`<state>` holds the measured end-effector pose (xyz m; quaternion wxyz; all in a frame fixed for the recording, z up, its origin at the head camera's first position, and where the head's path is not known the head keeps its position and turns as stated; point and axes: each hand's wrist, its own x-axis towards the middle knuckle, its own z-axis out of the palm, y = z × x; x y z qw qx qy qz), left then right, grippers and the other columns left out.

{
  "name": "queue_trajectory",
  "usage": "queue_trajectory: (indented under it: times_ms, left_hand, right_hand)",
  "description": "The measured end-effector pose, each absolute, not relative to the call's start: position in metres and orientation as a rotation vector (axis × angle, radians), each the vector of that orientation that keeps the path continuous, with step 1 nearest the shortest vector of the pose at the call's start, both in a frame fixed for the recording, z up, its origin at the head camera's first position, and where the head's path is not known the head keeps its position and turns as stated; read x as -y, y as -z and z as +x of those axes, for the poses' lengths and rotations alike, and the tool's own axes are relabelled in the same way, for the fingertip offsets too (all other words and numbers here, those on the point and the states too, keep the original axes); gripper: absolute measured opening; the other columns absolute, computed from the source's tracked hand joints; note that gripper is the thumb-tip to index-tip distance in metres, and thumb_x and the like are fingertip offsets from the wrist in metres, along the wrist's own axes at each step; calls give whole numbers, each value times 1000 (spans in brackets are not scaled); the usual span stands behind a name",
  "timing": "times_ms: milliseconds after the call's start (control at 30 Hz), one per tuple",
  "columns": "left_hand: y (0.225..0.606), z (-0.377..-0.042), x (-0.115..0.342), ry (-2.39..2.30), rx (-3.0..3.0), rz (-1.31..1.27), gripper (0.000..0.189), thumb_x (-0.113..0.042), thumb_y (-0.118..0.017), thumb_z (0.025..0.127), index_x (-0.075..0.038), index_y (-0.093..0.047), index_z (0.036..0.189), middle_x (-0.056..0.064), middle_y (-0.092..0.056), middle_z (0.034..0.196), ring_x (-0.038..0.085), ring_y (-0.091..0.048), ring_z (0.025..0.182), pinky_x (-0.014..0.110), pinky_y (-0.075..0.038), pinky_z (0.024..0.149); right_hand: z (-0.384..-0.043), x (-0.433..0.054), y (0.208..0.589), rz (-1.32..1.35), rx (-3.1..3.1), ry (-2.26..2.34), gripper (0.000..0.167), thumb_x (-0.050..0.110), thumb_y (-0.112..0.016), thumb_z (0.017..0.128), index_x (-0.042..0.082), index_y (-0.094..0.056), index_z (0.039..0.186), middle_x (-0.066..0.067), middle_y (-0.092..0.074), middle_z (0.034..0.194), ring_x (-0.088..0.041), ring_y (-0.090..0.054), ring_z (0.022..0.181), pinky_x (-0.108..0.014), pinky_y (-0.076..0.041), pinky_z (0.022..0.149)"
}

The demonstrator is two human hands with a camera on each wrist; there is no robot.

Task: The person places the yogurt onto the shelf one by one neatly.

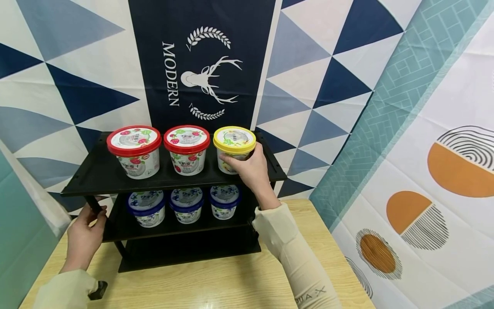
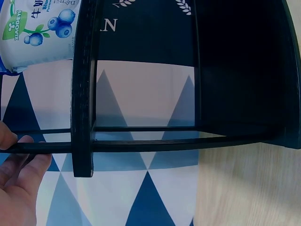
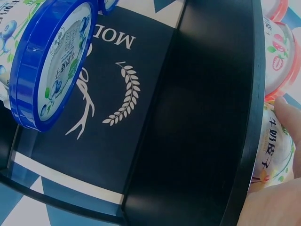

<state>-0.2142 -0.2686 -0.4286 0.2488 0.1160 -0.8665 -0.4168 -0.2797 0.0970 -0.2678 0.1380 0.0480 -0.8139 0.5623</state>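
Note:
On the top board of a black tiered shelf (image 1: 193,180), my right hand (image 1: 252,168) holds a yellow-lidded tub (image 1: 234,141) round its side, thumb toward the front. Two red-lidded tubs (image 1: 135,150) stand to its left. In the right wrist view the yellow-lidded tub (image 3: 273,146) shows at the right edge, its lid out of frame. My left hand (image 1: 85,231) grips the shelf's left front post (image 1: 92,204) between the top and middle boards. The left wrist view shows the left fingers (image 2: 28,174) curled at that thin black post (image 2: 42,148).
Three blue-lidded tubs (image 1: 187,206) stand on the middle board below. The shelf rests on a light wooden table (image 1: 185,283) against a patterned cloth backdrop (image 1: 316,73). Another cloth (image 1: 432,171) with orange shapes hangs at the right.

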Motion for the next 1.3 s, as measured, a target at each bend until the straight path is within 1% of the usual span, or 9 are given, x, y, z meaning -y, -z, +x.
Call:
queue_trajectory:
  times_ms: [233,467,733,900,967,1033,1133,1167,1300]
  left_hand:
    - [427,-214,268,1132,2338,321,38,-17,-46,96,-16,-49,134,8,-63,113,-29,-31,82,-3,-32,66]
    - [426,-212,267,1139,2355,309,40,-16,-45,97,-12,-47,136,22,-60,122,-29,-28,82,-4,-30,65]
    - [426,-212,265,1133,2342,288,38,-16,-46,96,-12,-49,133,20,-61,119,-29,-30,82,-4,-32,65]
    - [426,-210,270,1114,2381,235,35,-18,-46,96,-10,-51,131,10,-63,114,-27,-32,83,-2,-33,64]
    - [426,-208,274,1105,2435,207,38,-19,-45,97,-6,-48,133,14,-62,118,-13,-51,91,6,-41,64]
    - [428,-206,277,1105,2522,190,45,-22,-42,98,-2,-40,139,26,-55,125,14,-59,104,21,-50,70]
    - [432,-201,281,1130,2666,188,59,-27,-38,99,7,-21,145,38,-43,130,52,-45,114,49,-50,80]
    - [434,-200,282,1137,2708,198,63,-29,-37,100,8,-16,145,40,-40,131,53,-42,116,56,-47,82]
    - [443,-193,283,1140,2799,211,69,-36,-36,99,10,-13,145,41,-37,132,55,-41,117,57,-46,86]
  right_hand:
    - [-279,-99,267,147,2367,-1614,90,42,-82,68,19,-29,138,-2,-46,130,-18,-47,120,-42,-42,101]
    - [-278,-99,266,179,2368,-1603,88,42,-81,68,20,-30,137,-1,-47,129,-18,-48,118,-42,-43,100]
    - [-274,-105,263,126,2473,-1549,99,47,-80,68,21,-22,145,-3,-42,137,-21,-45,124,-44,-40,103]
    - [-270,-111,264,120,2529,-1541,99,49,-77,70,20,-22,147,-3,-42,140,-20,-44,128,-41,-41,103]
    - [-268,-115,264,130,2545,-1539,96,51,-75,72,20,-24,147,-3,-43,140,-20,-44,128,-40,-41,103]
    - [-264,-120,265,136,2559,-1529,93,55,-73,73,20,-27,146,-3,-43,141,-20,-44,129,-40,-41,104]
    - [-257,-128,267,146,2575,-1494,90,59,-68,75,20,-29,146,-5,-42,143,-22,-43,130,-41,-39,105]
    - [-254,-131,268,144,2577,-1483,89,61,-66,76,20,-29,146,-5,-41,143,-22,-43,131,-41,-38,106]
    - [-237,-143,270,180,2536,-1462,79,57,-61,83,20,-31,146,-5,-40,145,-21,-41,133,-41,-36,108]
